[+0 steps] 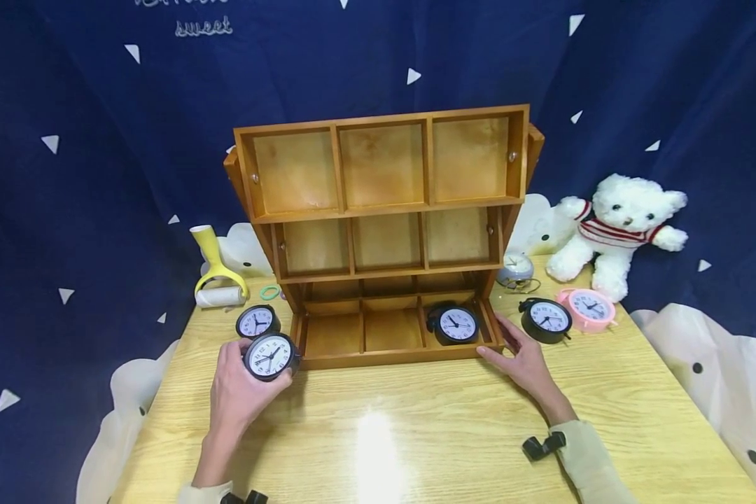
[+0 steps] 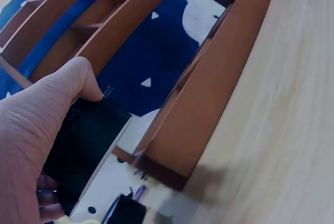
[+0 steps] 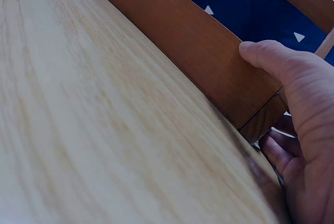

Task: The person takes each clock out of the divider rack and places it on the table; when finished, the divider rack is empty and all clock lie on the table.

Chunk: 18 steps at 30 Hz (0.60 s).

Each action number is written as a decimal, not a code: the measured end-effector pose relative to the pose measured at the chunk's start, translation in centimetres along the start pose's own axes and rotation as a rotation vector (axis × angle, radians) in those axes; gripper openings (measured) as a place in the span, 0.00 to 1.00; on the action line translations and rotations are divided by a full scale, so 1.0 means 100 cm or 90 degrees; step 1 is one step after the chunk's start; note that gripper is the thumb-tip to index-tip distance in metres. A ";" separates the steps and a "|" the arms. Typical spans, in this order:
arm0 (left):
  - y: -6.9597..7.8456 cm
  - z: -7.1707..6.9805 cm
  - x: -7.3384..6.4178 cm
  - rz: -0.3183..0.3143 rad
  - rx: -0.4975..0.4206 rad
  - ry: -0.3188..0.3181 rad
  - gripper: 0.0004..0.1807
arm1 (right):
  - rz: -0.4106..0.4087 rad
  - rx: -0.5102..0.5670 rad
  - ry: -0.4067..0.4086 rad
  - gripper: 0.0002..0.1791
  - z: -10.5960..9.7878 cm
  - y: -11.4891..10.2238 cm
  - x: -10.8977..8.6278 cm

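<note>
In the head view my left hand (image 1: 239,392) grips a black alarm clock (image 1: 269,355) with a white dial, lifted off the table at the left of a wooden tiered organizer (image 1: 390,359). Its black casing (image 2: 86,143) fills that hand in the left wrist view. A second black alarm clock (image 1: 256,321) sits just behind it. My right hand (image 1: 529,364) holds the organizer's bottom front-right corner, thumb on the front board (image 3: 209,51) and fingers round the end. Another black alarm clock (image 1: 456,325) lies in the bottom tier's right compartment.
Right of the organizer are a black alarm clock (image 1: 547,320), a pink alarm clock (image 1: 589,309), a grey clock (image 1: 516,269) and a white teddy bear (image 1: 624,231). A yellow-handled lint roller (image 1: 213,259) and a green ring (image 1: 269,292) lie at the left. A blue curtain (image 1: 365,63) hangs behind.
</note>
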<state>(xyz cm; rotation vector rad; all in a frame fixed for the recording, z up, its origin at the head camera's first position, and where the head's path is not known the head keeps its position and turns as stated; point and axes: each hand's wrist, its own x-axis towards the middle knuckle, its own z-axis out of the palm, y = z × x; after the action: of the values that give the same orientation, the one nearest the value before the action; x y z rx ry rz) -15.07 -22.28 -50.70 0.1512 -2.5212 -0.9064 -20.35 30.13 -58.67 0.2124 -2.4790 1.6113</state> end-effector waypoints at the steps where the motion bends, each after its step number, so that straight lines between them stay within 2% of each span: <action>1: -0.001 -0.002 0.002 -0.006 0.003 0.003 0.44 | 0.000 0.000 0.000 0.46 0.000 0.000 0.000; 7: -0.015 -0.017 0.019 -0.033 0.020 0.033 0.43 | -0.004 0.004 0.000 0.46 0.000 0.001 0.000; 13: -0.036 -0.029 0.035 -0.034 0.031 0.060 0.43 | -0.008 0.003 0.000 0.46 0.000 0.001 0.000; 18: -0.055 -0.036 0.047 -0.052 0.029 0.085 0.43 | -0.009 0.013 0.000 0.46 0.000 0.002 0.000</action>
<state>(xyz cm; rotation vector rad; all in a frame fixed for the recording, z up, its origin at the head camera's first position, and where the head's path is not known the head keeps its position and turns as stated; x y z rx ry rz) -17.89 -29.83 -49.92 0.3203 -2.4276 -0.8423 -20.38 30.19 -58.85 0.2317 -2.4565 1.6323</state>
